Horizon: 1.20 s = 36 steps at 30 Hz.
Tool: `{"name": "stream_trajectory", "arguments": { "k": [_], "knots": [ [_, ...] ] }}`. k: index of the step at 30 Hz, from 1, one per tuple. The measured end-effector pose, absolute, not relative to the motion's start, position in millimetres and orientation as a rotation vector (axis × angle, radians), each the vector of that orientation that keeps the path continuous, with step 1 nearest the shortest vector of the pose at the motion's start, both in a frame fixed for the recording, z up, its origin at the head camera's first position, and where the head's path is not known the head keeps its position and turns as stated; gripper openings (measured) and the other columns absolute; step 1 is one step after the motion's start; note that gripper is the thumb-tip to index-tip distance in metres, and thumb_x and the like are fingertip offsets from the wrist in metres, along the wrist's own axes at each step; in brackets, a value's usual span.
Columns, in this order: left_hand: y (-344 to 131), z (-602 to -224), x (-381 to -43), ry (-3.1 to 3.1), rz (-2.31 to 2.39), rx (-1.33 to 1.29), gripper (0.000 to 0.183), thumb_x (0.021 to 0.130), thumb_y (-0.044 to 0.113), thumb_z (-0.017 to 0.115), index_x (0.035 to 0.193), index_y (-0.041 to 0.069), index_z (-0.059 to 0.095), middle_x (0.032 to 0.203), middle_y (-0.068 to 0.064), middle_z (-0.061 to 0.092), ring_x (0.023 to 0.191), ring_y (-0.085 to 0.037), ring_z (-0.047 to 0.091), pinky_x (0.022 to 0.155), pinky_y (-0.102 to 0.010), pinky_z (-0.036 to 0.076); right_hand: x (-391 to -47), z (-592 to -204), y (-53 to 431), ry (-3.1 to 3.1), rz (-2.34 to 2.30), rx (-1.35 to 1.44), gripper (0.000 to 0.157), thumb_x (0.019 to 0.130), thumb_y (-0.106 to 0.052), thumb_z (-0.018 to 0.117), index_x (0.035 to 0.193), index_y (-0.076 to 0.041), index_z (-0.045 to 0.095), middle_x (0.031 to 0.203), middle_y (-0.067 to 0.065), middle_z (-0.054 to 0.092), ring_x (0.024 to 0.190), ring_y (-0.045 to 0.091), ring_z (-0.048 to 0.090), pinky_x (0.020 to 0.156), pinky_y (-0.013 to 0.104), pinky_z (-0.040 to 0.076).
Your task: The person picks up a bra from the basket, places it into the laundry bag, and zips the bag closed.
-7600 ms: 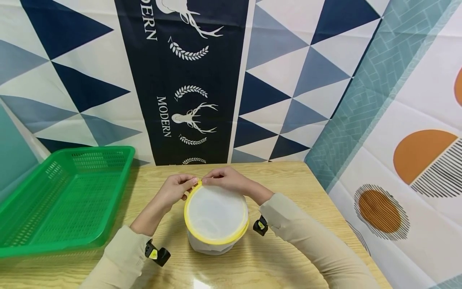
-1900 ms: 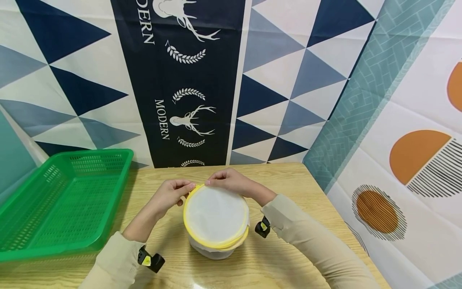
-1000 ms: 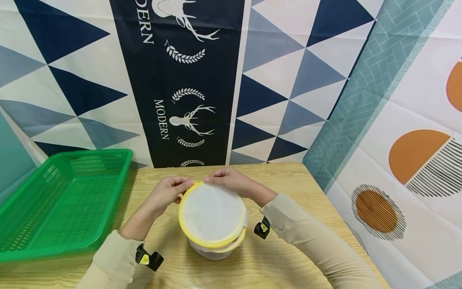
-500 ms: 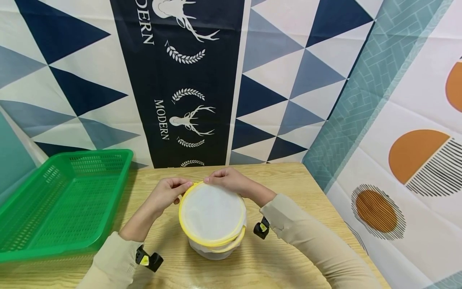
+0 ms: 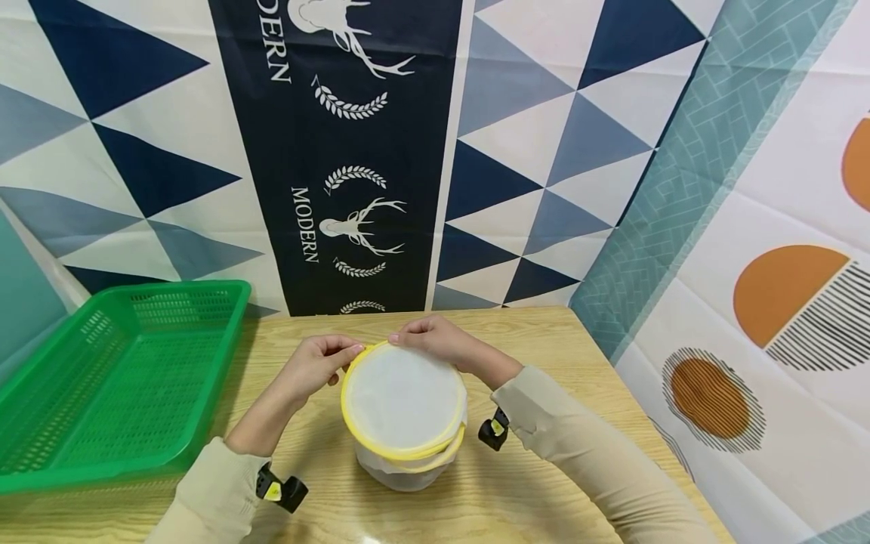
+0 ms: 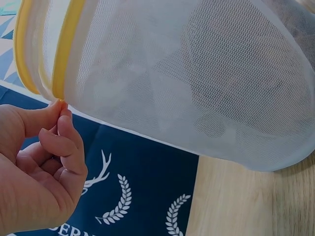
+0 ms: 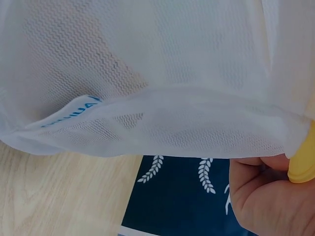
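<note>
A white mesh laundry bag (image 5: pixel 404 397), round and edged with yellow zipper tape (image 5: pixel 356 434), stands on the table in the head view. At its far left rim my left hand (image 5: pixel 306 370) pinches the yellow edge between thumb and forefinger. The left wrist view shows those fingertips at the lower end of a yellow band (image 6: pixel 68 44), the other fingers loosely curled. My right hand (image 5: pixel 438 344) grips the far rim just right of it, thumb on top. In the right wrist view, yellow edging (image 7: pixel 304 160) shows by its curled fingers. Whether a zipper pull is held is hidden.
A green plastic basket (image 5: pixel 129 378) with perforated sides stands to the left on the wooden table (image 5: pixel 530 468). Behind the table hangs a patterned cloth (image 5: pixel 353 151). A white tag with blue letters (image 7: pixel 74 113) shows on the bag's side.
Since the oldest frame, my fingertips have moved slightly apart along the far rim. The yellow bands at the bag's near right stand farther apart. In the last second the top shifted slightly right.
</note>
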<state>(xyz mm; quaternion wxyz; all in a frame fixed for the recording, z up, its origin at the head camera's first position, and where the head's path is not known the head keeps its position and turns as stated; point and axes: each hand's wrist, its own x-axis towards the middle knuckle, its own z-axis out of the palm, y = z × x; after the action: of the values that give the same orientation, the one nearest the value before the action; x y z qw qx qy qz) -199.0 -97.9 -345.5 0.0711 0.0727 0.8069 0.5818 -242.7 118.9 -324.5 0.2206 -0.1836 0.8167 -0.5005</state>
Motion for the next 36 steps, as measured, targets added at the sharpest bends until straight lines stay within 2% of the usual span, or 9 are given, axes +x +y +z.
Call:
{"name": "stream_trajectory", "arguments": {
  "k": [7,15,22,28,36],
  "knots": [
    [-97.2,-347.9,-200.1,2.424,1.755,0.216,0.029,0.087,0.030,0.053,0.099,0.006,0.064,0.074,0.000,0.057,0.068,-0.017,0.048,0.049,-0.021,0.038,-242.0,-324.1,117.6,2.277,-1.387,-0.497,0.028,0.084,-0.033,0.058,0.094,-0.008,0.067,0.082,0.003,0.063,0.057,0.010,0.058,0.051,0.024,0.049],
    [-94.1,-348.0,-200.5,2.415,1.748,0.222,0.030,0.088,0.030,0.052,0.101,0.005,0.063,0.079,0.000,0.059,0.065,-0.012,0.048,0.049,-0.020,0.038,-241.6,-316.8,115.0,2.391,-1.171,-0.615,0.027,0.085,-0.036,0.053,0.077,-0.012,0.063,0.075,0.001,0.058,0.055,0.010,0.055,0.053,0.028,0.050],
    [-91.9,-348.8,-201.9,2.407,1.736,0.218,0.030,0.088,0.030,0.052,0.101,0.005,0.063,0.081,0.000,0.061,0.061,-0.014,0.046,0.050,-0.021,0.037,-243.2,-316.2,111.4,2.344,-1.133,-0.774,0.019,0.083,-0.035,0.058,0.093,-0.021,0.067,0.091,-0.002,0.063,0.068,0.009,0.059,0.062,0.026,0.051],
    [-93.3,-348.3,-201.7,2.400,1.745,0.213,0.031,0.086,0.032,0.055,0.102,0.006,0.063,0.081,0.001,0.061,0.058,-0.012,0.045,0.050,-0.022,0.038,-241.0,-315.3,110.3,2.311,-1.174,-0.789,0.019,0.083,-0.029,0.060,0.094,-0.016,0.067,0.088,0.001,0.063,0.063,0.009,0.060,0.059,0.027,0.052],
    [-93.9,-344.5,-197.3,2.435,1.730,0.232,0.027,0.087,0.026,0.054,0.101,0.005,0.064,0.081,0.001,0.061,0.056,-0.012,0.042,0.048,-0.021,0.036,-243.1,-320.2,112.7,2.287,-1.258,-0.752,0.021,0.082,-0.027,0.061,0.095,-0.013,0.069,0.086,0.004,0.065,0.058,0.014,0.063,0.053,0.031,0.052]
  ]
}}
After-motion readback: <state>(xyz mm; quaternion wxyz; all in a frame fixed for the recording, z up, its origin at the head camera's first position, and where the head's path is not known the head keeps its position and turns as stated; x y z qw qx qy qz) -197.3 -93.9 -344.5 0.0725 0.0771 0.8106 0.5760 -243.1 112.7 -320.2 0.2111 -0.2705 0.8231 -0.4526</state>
